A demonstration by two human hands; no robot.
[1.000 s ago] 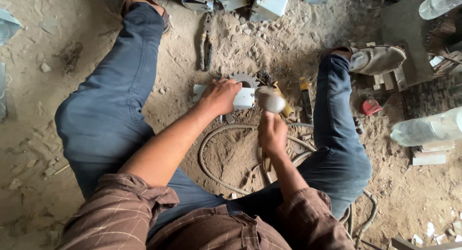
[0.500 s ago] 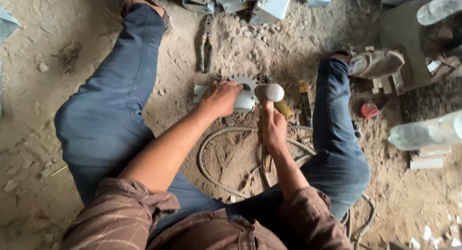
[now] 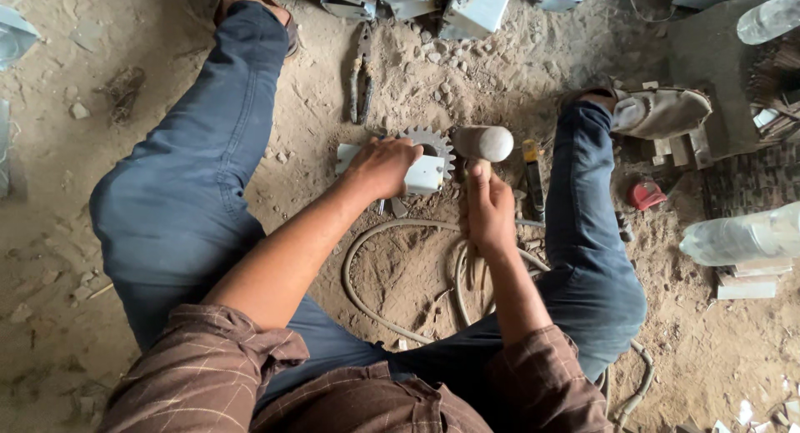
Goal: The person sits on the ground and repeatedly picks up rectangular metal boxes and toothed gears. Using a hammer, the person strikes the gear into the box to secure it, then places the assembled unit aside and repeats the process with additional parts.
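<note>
left hand [image 3: 385, 166] fingers press white block [image 3: 421, 176]; right hand [image 3: 489, 210] fingers grip hammer [image 3: 483, 144]

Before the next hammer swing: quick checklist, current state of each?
1. Right hand grips hammer: ok.
2. Left hand steadies the white block: ok.
3. Left fingers clear of hammer head: cannot tell, they sit close by.
4. Gear seated flat: cannot tell, partly hidden.
5. Hose clear of the work: ok, loops nearer the body.
6. Pliers out of the way: ok.
</note>
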